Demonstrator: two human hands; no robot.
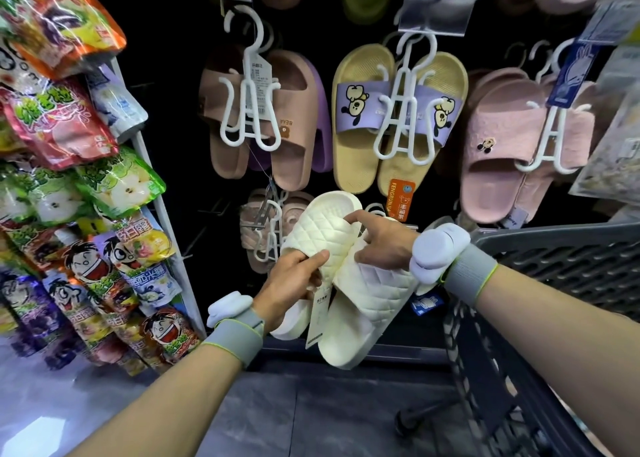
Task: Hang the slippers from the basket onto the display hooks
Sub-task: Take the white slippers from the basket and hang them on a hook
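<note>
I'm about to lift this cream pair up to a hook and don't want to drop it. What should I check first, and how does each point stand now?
1. Left hand grips the cream quilted foam slippers: ok.
2. Right hand holds the pair's upper part: ok.
3. The pair's own hanger hook is free to catch a peg: cannot tell, hidden by the hands.
4. White paper tag hangs clear of the fingers: ok.
5. Free peg on the black display wall: cannot tell; the yellow slippers with purple straps and dusty pink foam slippers fill the pegs above.
6. Grey plastic basket clear of the lift path: ok.
</note>
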